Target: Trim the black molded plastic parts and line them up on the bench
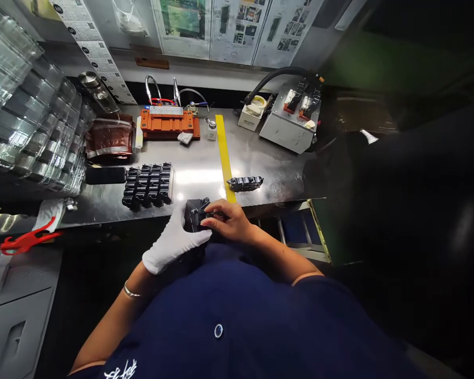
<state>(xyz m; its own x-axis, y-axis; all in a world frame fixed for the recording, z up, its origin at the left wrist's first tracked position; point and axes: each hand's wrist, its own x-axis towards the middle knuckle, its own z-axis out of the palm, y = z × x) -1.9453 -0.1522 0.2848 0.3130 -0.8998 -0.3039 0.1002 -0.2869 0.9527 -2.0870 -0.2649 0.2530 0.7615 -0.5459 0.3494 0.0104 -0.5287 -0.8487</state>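
My left hand, in a white glove, is closed around a black plastic part at the front edge of the bench. My bare right hand has thumb and fingers pinched at the right side of that same part. Whether a smaller piece sits between those fingertips is hidden. Just beyond, a row of similar black parts lies across the end of a yellow tape strip. Left of my hands stands a block of several black parts in rows.
Tall stacks of clear plastic trays fill the left side. Behind are an orange fixture, a small bottle and a grey box device with a black hose. A phone lies near the black block. Red-handled pliers hang over the front edge.
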